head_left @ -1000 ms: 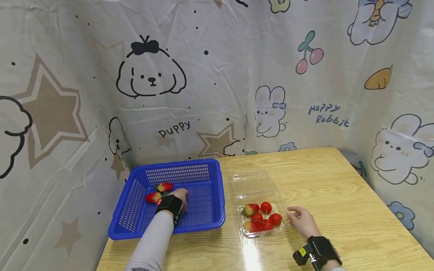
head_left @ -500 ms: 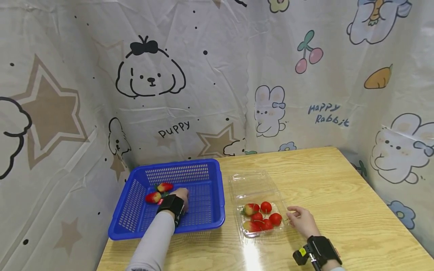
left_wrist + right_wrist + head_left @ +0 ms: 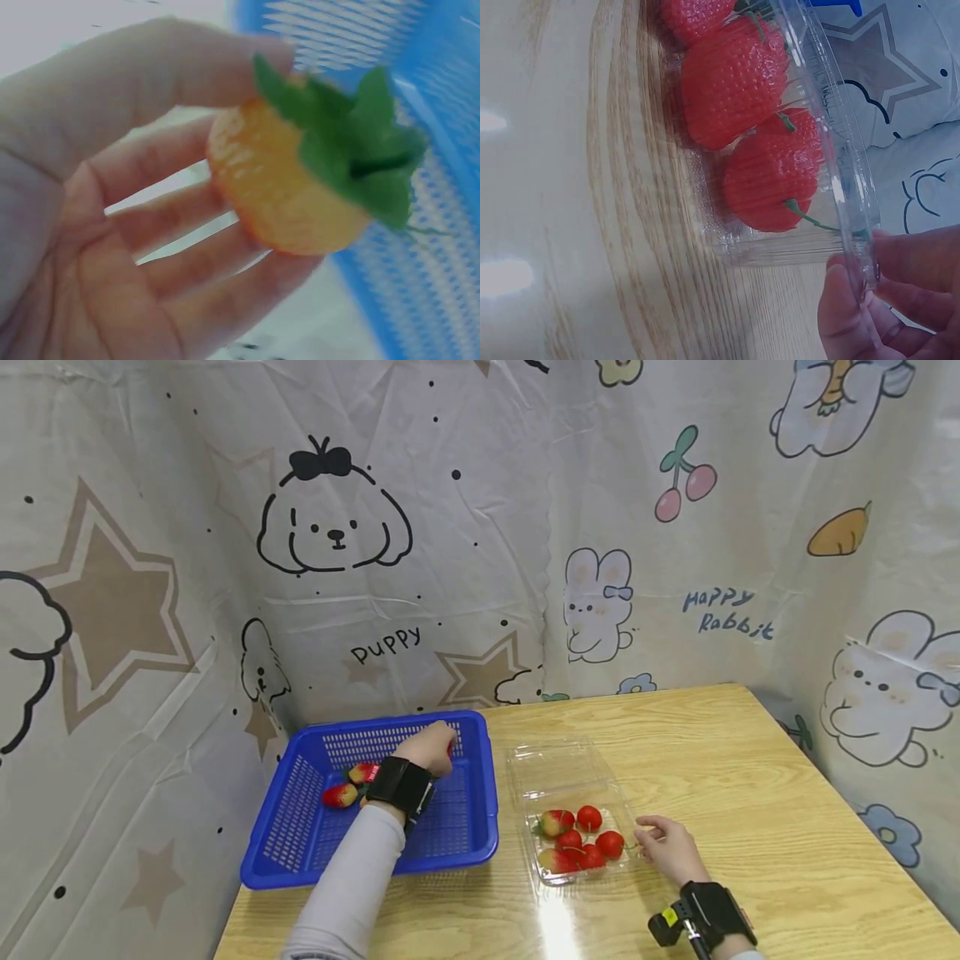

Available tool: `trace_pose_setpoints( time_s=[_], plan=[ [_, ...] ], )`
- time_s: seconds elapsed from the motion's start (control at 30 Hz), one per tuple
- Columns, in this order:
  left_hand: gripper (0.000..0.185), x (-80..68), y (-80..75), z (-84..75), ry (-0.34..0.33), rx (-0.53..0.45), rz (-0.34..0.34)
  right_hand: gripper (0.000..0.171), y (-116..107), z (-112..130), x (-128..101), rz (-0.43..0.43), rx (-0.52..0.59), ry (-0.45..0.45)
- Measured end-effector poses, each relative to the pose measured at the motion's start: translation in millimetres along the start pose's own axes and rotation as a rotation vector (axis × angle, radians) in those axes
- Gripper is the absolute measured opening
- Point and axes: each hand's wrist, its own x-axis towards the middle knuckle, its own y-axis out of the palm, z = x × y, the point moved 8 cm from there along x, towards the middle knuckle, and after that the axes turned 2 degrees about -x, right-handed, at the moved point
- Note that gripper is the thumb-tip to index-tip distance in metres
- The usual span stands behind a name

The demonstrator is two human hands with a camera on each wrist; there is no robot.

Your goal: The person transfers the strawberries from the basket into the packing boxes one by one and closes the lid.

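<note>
My left hand (image 3: 438, 750) is raised over the back of the blue mesh basket (image 3: 491, 793) and pinches a strawberry (image 3: 285, 202) between thumb and fingers (image 3: 150, 172); the berry's green leaves point away from my palm. Two more strawberries (image 3: 339, 795) lie in the basket's left part. At the right edge of a clear plastic clamshell box (image 3: 558, 768), my right hand (image 3: 658, 842) rests on the table. Its fingers (image 3: 915, 262) pinch the box's rim (image 3: 832, 150). Several strawberries (image 3: 581, 843) lie in the box's near half.
The wooden table (image 3: 750, 793) is bare to the right of the box. A cartoon-printed cloth (image 3: 480, 568) hangs close behind the table and along both sides. The basket sits at the table's left edge.
My left hand has risen from the basket floor and moved toward the back right, now with a strawberry in its fingers. The right hand has stayed on the box's rim.
</note>
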Motion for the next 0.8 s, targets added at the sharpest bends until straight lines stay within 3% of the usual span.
trace_pose_setpoints(
  time_s=[0.1, 0.2, 0.4, 0.57, 0.8],
  plan=[
    [0.027, 3.3, -15.0, -32.6, 0.129, -0.001, -0.121, 0.031, -0.5, -0.3, -0.4, -0.001, -0.001, -0.005],
    [0.043, -3.1, -26.9, -69.9, 0.189, -0.005, -0.194, 0.031, -0.7, -1.1, 0.1, -0.003, 0.0, 0.001],
    [0.047, -13.6, -22.8, -124.0, 0.343, -0.062, -0.362, 0.031, -0.8, 0.4, -0.7, 0.004, 0.003, -0.001],
    [0.048, -15.6, 7.4, -149.4, 0.37, -0.157, -0.406, 0.031, -0.2, 0.4, -0.7, 0.005, 0.0, -0.001],
    [0.048, -8.6, 79.6, -163.7, 0.318, -0.191, -0.288, 0.031, 0.6, -1.9, 0.3, 0.006, -0.005, 0.001]
  ],
)
